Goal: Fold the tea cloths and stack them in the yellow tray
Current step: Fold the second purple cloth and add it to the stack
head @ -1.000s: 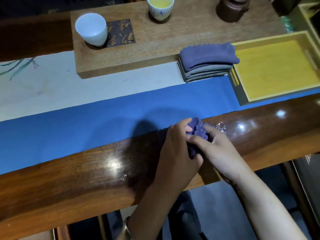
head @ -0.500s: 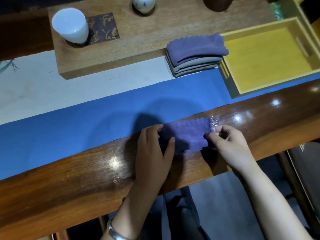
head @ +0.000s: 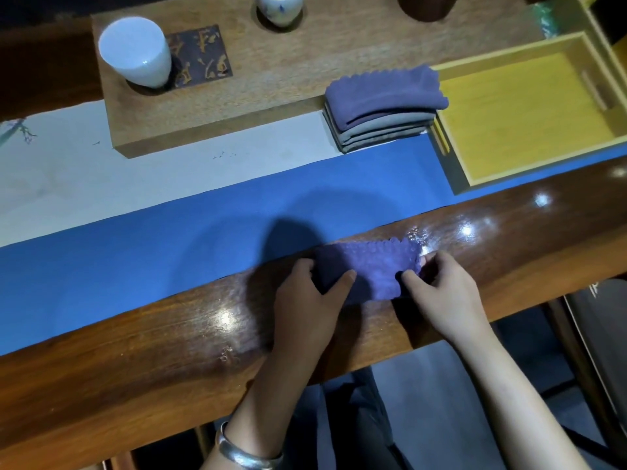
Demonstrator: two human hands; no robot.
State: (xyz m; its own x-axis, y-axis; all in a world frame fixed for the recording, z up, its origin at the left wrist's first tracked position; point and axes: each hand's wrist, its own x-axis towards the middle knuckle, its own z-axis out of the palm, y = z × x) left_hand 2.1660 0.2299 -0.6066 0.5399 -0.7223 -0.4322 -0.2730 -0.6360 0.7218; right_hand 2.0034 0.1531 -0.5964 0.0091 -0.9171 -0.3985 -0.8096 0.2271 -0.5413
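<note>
Polished dark wood forms the near edge of the worktop [head: 142, 337], and on it, straddling the border with the blue runner [head: 135, 252], lies the purple tea cloth [head: 371, 266] now being folded. Its long axis runs side to side, scalloped hem along the far edge. Each grip has one end: the left hand [head: 305, 300] pinches the left end, thumb on top and fingers curled over the far corner; the right hand [head: 444, 290] nips the right end between thumb and fingertips. The cloth sits between the two grips, just ahead of both.

Away from the grips and to the right, well apart, stands a stack of folded cloths [head: 383, 106], and just beside it, further right, the yellow tray [head: 451, 184], which holds nothing yet. The right hand is the nearer of the two to the tray, so I judge it better placed to carry the cloth over once folded.

Beyond the runner a pale painted mat [head: 101, 178] and a raised wooden board [head: 271, 79] bearing a white cup [head: 135, 52] close off the far side. The runner ahead is bare.
</note>
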